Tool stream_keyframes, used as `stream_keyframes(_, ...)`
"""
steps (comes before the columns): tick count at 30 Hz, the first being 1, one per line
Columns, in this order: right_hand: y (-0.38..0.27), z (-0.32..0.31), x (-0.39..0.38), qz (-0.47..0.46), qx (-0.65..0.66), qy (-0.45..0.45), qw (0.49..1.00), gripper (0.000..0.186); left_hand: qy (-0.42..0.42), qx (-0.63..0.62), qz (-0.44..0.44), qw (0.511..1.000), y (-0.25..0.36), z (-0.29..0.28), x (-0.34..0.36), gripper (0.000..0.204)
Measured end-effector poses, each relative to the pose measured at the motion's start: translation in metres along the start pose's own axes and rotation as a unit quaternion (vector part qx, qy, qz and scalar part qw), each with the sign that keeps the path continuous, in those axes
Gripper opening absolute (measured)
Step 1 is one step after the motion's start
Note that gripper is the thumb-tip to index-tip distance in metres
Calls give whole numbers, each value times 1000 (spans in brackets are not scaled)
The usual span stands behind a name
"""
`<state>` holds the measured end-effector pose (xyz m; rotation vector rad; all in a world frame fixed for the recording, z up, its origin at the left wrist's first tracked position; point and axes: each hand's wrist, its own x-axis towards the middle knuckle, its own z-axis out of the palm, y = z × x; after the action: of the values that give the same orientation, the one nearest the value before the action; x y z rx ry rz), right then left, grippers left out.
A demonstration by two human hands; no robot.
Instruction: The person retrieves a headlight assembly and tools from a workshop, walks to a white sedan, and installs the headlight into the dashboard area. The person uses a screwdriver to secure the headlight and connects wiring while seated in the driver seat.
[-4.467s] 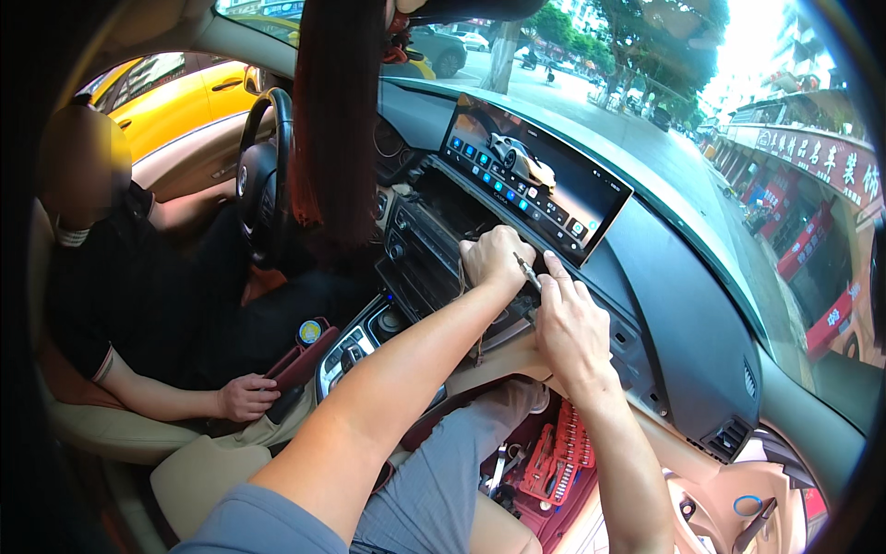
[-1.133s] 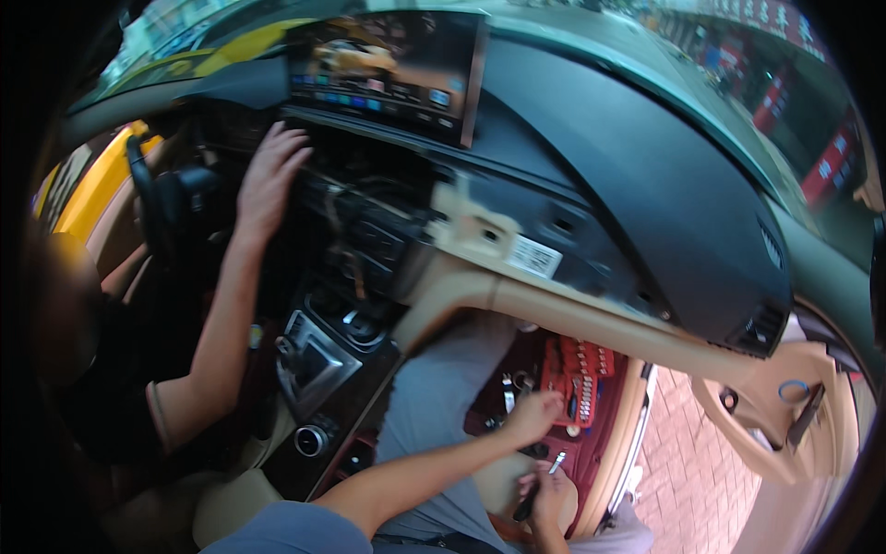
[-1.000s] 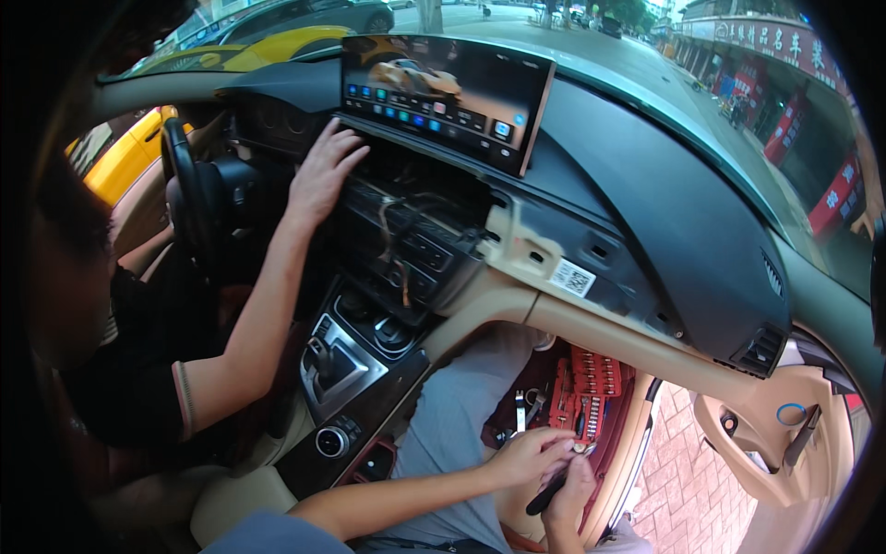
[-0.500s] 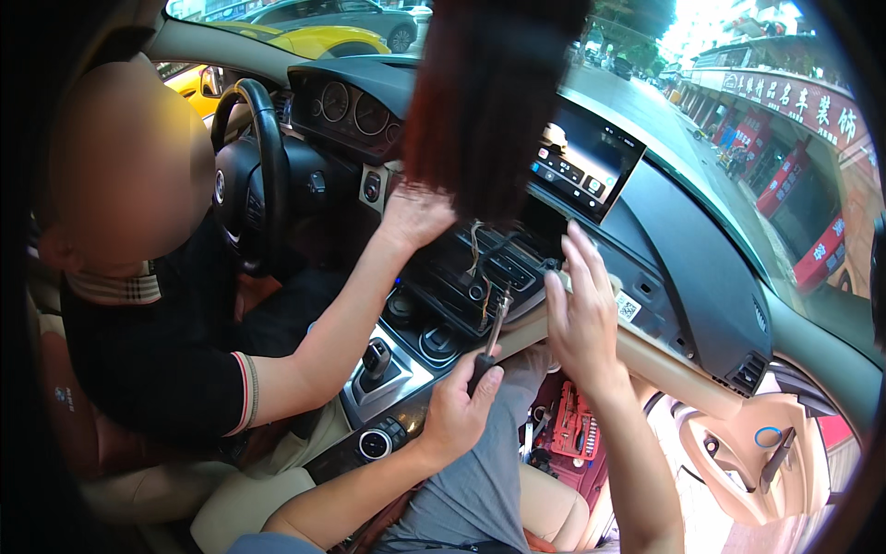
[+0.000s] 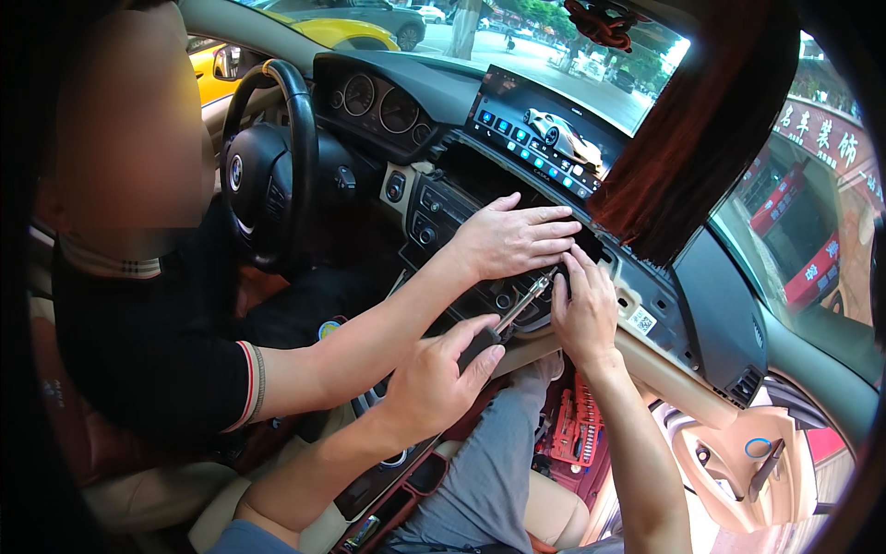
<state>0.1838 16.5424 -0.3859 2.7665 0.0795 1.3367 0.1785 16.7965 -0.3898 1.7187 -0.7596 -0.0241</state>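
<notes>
A screwdriver with a black handle and a long metal shaft is gripped in my left hand. Its shaft slants up to the right, toward the right end of the centre console panel. Close to the tip is my right hand, its thumb and fingers bent round something dark at the panel's edge that I cannot make out. A co-worker's hand lies flat over the panel, fingertips next to mine, and hides part of it. Above it is the dashboard opening.
A lit display screen stands on the dashboard. The co-worker's forearm crosses from the driver's side, past the steering wheel. A dark red tassel hangs in front. A red tool case lies in the footwell.
My left hand has brought the screwdriver up and right. The co-worker's hand has moved right onto the panel. My right hand's fingers have closed in near the tip; the tassel has swung right in view.
</notes>
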Motion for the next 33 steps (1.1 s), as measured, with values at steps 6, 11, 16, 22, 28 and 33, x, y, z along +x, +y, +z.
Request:
stream_keyframes(6,-7,7,15,83,136,69,985,18,11,105,71,992,27,-37,17,35)
stream_keyframes(11,-12,29,31,79,205,69,973,13,69,218,144,963,37,-63,37,34)
stream_keyframes(16,-5,47,31,92,167,-9,982,15,98,267,90,955,30,-74,77,31)
stream_keyframes(22,1,46,28,146,230,-31,962,15,86,459,69,882,-9,-78,144,36)
stream_keyframes(28,-1,43,27,149,250,-24,957,14,57,463,93,880,-41,-66,165,40)
stream_keyframes(33,2,16,2,124,347,51,928,12,71,464,78,880,-59,-62,174,40)
